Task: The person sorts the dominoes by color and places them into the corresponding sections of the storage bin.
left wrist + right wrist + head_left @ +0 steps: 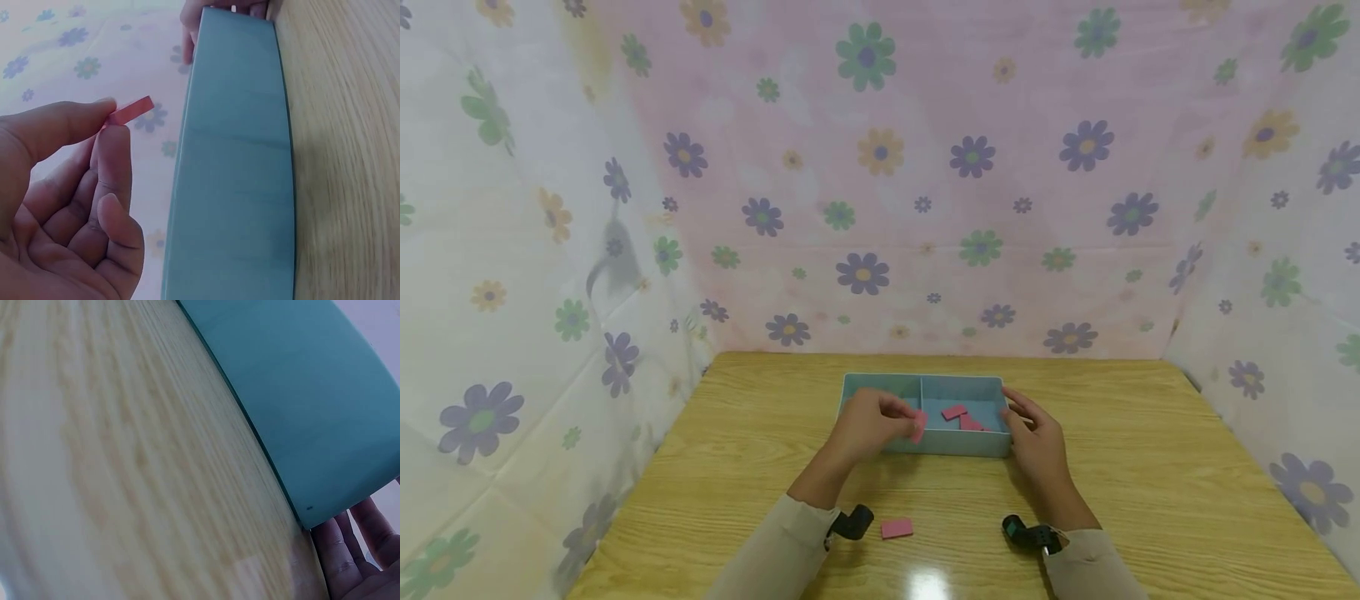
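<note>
A light blue two-compartment box [966,443] stands on the wooden table. My left hand [868,423] pinches a small pink rectangular block [920,426] between thumb and fingertips, above the box's front rim near the divider. In the left wrist view, this pink block [132,111] sticks out past the fingertips beside the box wall [237,156]. At the box's right end, my right hand [1039,437] rests its fingers against the wall; the right wrist view shows those fingers [340,550] at the corner. Several pink blocks [955,412] lie in the right compartment.
Another pink block [897,528] lies on the table [752,417] in front of the box, between the forearms. A flowered cloth [865,275] hangs behind the table and along both sides. Each wrist wears a black camera [852,522].
</note>
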Tool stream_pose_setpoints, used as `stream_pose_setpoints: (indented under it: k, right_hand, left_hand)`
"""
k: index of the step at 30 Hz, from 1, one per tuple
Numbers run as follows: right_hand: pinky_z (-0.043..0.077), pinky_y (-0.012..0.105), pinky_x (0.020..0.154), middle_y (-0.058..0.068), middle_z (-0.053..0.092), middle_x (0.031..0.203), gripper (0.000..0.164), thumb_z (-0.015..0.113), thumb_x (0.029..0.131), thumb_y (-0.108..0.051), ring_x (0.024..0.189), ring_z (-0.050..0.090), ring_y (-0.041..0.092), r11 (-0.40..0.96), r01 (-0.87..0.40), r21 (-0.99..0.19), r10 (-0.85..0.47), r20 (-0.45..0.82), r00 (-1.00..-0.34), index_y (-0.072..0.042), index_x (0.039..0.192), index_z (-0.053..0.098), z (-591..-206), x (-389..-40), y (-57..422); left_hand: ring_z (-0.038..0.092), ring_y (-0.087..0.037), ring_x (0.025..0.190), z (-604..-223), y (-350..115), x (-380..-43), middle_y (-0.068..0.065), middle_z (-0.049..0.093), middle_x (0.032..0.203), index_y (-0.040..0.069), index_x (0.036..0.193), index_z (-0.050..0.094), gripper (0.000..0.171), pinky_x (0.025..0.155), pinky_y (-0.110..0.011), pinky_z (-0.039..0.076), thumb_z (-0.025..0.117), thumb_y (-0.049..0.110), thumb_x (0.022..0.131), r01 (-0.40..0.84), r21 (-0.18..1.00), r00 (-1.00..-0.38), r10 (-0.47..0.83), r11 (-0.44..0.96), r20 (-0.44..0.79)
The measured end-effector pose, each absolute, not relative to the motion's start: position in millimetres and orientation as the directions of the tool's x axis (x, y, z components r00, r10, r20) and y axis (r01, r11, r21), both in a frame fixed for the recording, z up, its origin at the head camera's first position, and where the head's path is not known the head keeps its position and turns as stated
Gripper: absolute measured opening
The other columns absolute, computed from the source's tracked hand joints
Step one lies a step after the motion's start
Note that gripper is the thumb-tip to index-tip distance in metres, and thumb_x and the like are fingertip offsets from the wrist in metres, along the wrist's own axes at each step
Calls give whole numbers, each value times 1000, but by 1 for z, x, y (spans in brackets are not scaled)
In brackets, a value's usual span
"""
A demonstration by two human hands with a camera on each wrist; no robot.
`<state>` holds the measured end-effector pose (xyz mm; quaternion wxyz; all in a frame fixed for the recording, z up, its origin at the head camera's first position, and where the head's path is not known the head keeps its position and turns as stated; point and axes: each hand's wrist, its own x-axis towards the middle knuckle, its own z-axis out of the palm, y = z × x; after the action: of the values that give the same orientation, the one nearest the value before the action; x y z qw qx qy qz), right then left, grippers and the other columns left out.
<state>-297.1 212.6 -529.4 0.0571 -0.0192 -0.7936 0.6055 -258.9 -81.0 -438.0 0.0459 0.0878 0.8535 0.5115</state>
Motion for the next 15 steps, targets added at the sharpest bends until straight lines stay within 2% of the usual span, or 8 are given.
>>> stream_pose_setpoints:
  k: [9,15]
  right_hand:
    - [55,19,78,8,59,145,42,57,106,-39,125,56,24,277,-37,-960,110,70,-991,-33,148,59,-531,-299,213]
    - [55,18,79,9,58,146,42,57,106,-40,125,56,25,281,-36,-959,107,69,-992,-33,148,59,-530,-298,213]
  left_hand:
    - [70,-14,89,-433,-68,-273,6,77,96,22,98,81,11,85,-40,58,82,30,90,52,924,-981,195,378,-24]
    - [71,-19,90,-428,-57,-282,4,78,92,22,96,82,12,82,-43,57,83,32,89,32,937,-980,197,348,-39]
